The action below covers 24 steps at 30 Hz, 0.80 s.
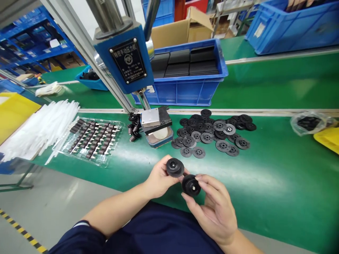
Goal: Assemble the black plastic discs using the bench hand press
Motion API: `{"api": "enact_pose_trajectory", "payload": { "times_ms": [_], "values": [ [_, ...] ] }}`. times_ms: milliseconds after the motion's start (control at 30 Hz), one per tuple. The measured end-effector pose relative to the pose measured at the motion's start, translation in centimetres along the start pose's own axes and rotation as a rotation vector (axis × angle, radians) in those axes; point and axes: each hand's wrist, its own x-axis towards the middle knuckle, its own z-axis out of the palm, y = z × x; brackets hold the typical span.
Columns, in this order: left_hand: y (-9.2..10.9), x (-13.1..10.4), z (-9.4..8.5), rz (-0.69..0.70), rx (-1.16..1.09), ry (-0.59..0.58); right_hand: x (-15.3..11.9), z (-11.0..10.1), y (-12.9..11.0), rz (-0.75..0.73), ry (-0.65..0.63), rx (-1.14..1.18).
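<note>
Just over the front edge of the green bench, my left hand [160, 178] is closed on a round black flanged part [174, 167] with a hollow centre. A second black flanged part [191, 185], with a pale tip at its centre, is pinched between the thumb and fingers of my right hand [218, 204]. The two parts are side by side, close together. Beyond them stands a blue hand press [127, 58] with a metal block [150, 117] low on it. Many flat black discs [206, 137] lie to its right, and small black parts [134, 127] are heaped at its left.
A clear tray [92, 141] holds rows of dark cylinders with pale shafts. White tubes [45, 123] are piled farther left. Behind the press, a blue bin [182, 90] holds black plates. At the right lie a plastic bag [307, 122] of black parts and a yellow tray [328, 137].
</note>
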Motion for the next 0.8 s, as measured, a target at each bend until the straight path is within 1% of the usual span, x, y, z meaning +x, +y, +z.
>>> {"api": "enact_pose_trajectory", "payload": {
  "times_ms": [167,467,667,800],
  "values": [
    [-0.3,-0.1,0.0,-0.015,0.054,0.012,-0.5,0.2,0.2,0.022,0.021,0.01],
    [-0.6,-0.1,0.1,-0.013,0.054,0.018,-0.8,0.1,0.1,0.028,0.03,-0.008],
    [-0.7,-0.3,0.0,-0.022,0.056,0.021,-0.4,0.2,-0.1,0.024,0.021,-0.029],
    [-1.1,-0.4,-0.4,-0.04,0.049,0.045,0.1,0.0,-0.5,0.026,-0.012,-0.066]
  ]
}}
